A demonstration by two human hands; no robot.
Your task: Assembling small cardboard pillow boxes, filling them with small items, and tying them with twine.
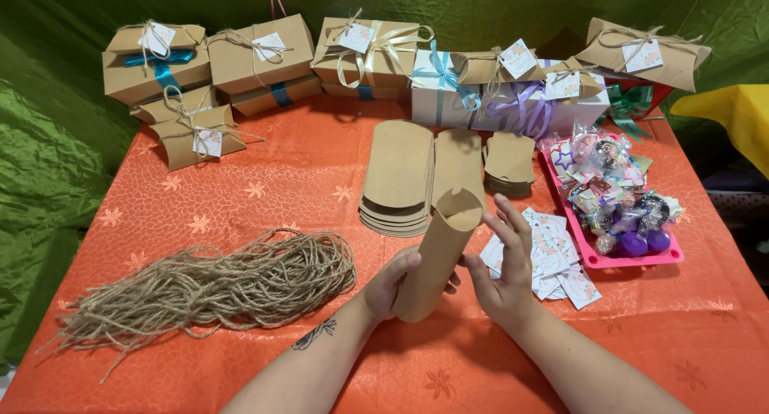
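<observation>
We are holding a brown kraft-paper pillow box (436, 258), popped open into a tube and tilted so its open curved end is pointing up and away from us. Our left hand (392, 284) is wrapping around the lower end of the box, thumb lying across the front and fingers curling behind it, so the grip is closing firmly on the cardboard. Our right hand (505, 274) is standing just to the right of the box with its fingers spread and loose; the palm is facing the box's side, and we cannot tell whether it is touching the cardboard or hovering just off it.

Just beyond the grip, a stack of flat brown pillow-box blanks (398, 178) is lying on the orange flower-patterned tablecloth (240, 198), with a smaller stack of brown cut cards (509, 162) to its right. Under and right of our right hand, a scatter of small white printed gift tags (561, 262) is spreading out. Further right, a pink plastic tray of wrapped sweets (617, 214) is sitting near the table edge. Well to the left of the grip, a bundle of cut jute twine (208, 290) is lying loose. Far beyond the grip, a row of finished kraft gift boxes tied with twine and ribbons (368, 58) is lining the back of the table.
</observation>
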